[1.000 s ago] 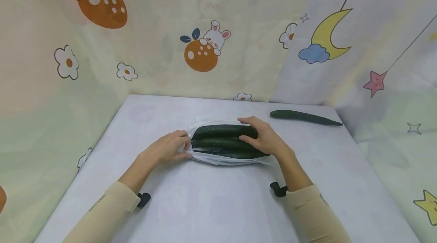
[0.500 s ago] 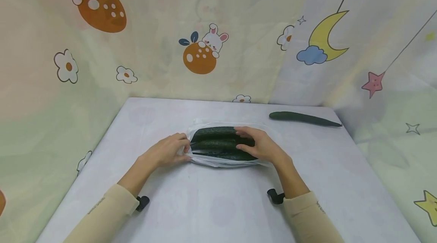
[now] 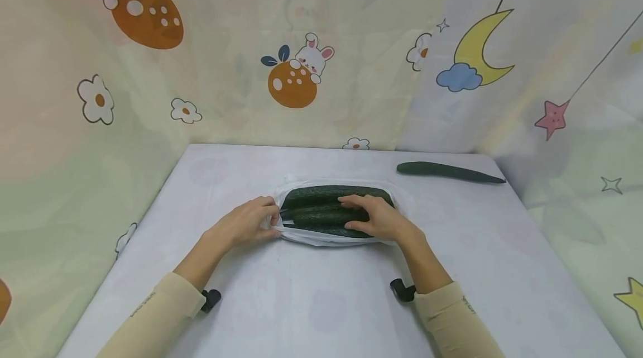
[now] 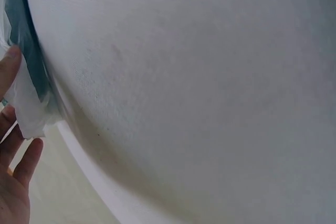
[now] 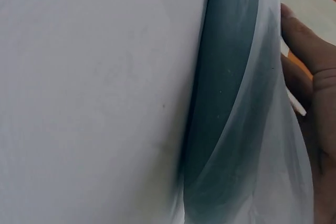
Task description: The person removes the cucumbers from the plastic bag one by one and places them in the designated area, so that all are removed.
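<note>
A thin white plastic bag (image 3: 326, 242) lies on its side at the table's middle, with several dark green cucumbers (image 3: 311, 195) side by side at its opening. At the bag's left end, my left hand (image 3: 246, 221) pinches the film; the left wrist view shows the thumb on one side of the bag (image 4: 29, 100) and fingers on the other. My right hand (image 3: 384, 221) reaches over the right half and grips the middle cucumber (image 3: 321, 216) between thumb and fingers. In the right wrist view, green shows through the film of the bag (image 5: 286, 145) beside that hand.
A single long cucumber (image 3: 447, 171) lies at the table's back right, its tip close to the right edge. Patterned cloth (image 3: 226, 67) with cartoon prints hangs behind the table (image 3: 321, 302) and along both sides.
My right hand has moved left and toward me, from the back cucumber onto the middle one. The middle cucumber's left end has shifted a little right. The left hand stays at the bag's end.
</note>
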Action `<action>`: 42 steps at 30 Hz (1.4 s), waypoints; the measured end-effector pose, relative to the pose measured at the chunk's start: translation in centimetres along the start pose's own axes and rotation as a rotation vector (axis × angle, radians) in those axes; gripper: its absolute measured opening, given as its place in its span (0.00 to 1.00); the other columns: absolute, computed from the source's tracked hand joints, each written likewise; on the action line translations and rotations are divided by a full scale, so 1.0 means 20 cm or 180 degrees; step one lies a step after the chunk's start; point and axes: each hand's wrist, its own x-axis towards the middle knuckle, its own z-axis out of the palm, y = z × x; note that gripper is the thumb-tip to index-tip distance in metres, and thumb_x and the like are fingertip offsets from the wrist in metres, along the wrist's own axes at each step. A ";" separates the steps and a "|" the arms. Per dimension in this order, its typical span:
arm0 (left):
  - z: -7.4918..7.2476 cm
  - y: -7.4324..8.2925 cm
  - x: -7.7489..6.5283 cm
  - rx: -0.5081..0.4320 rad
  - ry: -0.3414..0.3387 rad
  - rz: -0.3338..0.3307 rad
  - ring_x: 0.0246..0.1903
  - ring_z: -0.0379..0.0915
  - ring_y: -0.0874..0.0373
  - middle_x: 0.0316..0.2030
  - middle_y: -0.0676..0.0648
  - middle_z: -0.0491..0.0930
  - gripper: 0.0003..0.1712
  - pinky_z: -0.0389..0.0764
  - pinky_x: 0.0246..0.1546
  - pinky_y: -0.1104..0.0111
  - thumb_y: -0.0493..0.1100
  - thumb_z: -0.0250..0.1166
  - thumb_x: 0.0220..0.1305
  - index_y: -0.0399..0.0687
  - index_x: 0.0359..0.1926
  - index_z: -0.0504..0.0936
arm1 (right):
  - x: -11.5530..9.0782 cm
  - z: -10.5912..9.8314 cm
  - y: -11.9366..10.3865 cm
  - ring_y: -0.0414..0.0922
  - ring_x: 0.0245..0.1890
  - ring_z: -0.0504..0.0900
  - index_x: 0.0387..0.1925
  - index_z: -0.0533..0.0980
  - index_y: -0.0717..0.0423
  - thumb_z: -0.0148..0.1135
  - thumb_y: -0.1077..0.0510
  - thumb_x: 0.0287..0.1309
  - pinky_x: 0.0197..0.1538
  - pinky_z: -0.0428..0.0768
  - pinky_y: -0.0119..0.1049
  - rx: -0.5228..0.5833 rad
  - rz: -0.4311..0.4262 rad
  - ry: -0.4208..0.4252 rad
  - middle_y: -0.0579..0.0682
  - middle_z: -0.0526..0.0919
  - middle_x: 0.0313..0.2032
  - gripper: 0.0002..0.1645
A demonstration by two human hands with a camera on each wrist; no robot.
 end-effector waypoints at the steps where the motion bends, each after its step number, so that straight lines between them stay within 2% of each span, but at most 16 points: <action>1: 0.00 0.00 0.00 0.0008 -0.0010 -0.0002 0.39 0.67 0.60 0.39 0.58 0.72 0.18 0.74 0.42 0.63 0.53 0.79 0.56 0.61 0.31 0.74 | 0.00 0.00 0.00 0.48 0.61 0.78 0.72 0.70 0.47 0.72 0.49 0.63 0.61 0.77 0.50 0.0000 0.0036 -0.0022 0.46 0.81 0.62 0.38; 7: 0.00 0.01 0.00 0.0025 -0.0033 -0.0007 0.39 0.67 0.60 0.39 0.58 0.72 0.18 0.74 0.41 0.63 0.53 0.79 0.57 0.62 0.31 0.74 | 0.00 0.01 0.00 0.47 0.55 0.77 0.71 0.70 0.47 0.72 0.49 0.62 0.56 0.78 0.48 0.0042 0.0059 -0.0023 0.44 0.83 0.59 0.38; 12: 0.00 0.01 0.00 0.0024 -0.0013 0.0006 0.39 0.67 0.60 0.38 0.58 0.72 0.18 0.74 0.42 0.63 0.52 0.79 0.57 0.61 0.32 0.75 | 0.00 0.02 0.00 0.47 0.56 0.79 0.70 0.72 0.50 0.74 0.53 0.61 0.57 0.78 0.49 0.0115 -0.0152 0.0072 0.47 0.83 0.56 0.37; 17: 0.01 0.02 -0.01 0.0012 -0.0009 -0.0034 0.39 0.68 0.60 0.38 0.58 0.72 0.18 0.74 0.42 0.62 0.53 0.79 0.57 0.61 0.31 0.75 | 0.01 0.02 -0.01 0.46 0.58 0.79 0.67 0.74 0.50 0.74 0.53 0.61 0.58 0.79 0.47 0.0085 -0.0285 0.0073 0.47 0.80 0.59 0.33; 21: 0.01 0.02 -0.01 0.0029 -0.0030 -0.0030 0.39 0.68 0.60 0.38 0.58 0.72 0.18 0.74 0.43 0.62 0.53 0.79 0.57 0.61 0.31 0.75 | 0.00 0.03 -0.01 0.45 0.60 0.79 0.67 0.75 0.48 0.74 0.52 0.61 0.57 0.79 0.46 0.0054 -0.0193 0.0014 0.45 0.80 0.60 0.33; 27: 0.01 0.02 0.00 0.0049 -0.0023 0.0012 0.39 0.68 0.60 0.39 0.58 0.72 0.18 0.75 0.43 0.62 0.53 0.79 0.56 0.61 0.31 0.75 | -0.02 0.02 -0.02 0.50 0.62 0.78 0.68 0.75 0.44 0.73 0.51 0.61 0.59 0.79 0.50 0.0037 -0.0019 -0.0042 0.45 0.79 0.63 0.34; 35: 0.00 0.02 -0.01 0.0044 -0.0052 -0.0035 0.40 0.69 0.60 0.39 0.59 0.73 0.18 0.75 0.43 0.61 0.53 0.79 0.56 0.61 0.31 0.75 | 0.01 0.04 -0.01 0.42 0.56 0.81 0.61 0.81 0.43 0.74 0.55 0.60 0.56 0.81 0.40 0.0058 -0.0425 0.0006 0.41 0.82 0.55 0.26; 42: 0.00 0.01 -0.01 0.0009 -0.0069 -0.0012 0.40 0.68 0.60 0.39 0.59 0.72 0.18 0.74 0.43 0.62 0.53 0.79 0.57 0.61 0.31 0.75 | 0.00 0.02 -0.01 0.41 0.53 0.81 0.58 0.83 0.44 0.77 0.57 0.57 0.52 0.81 0.38 0.0221 -0.0493 0.0049 0.41 0.82 0.53 0.26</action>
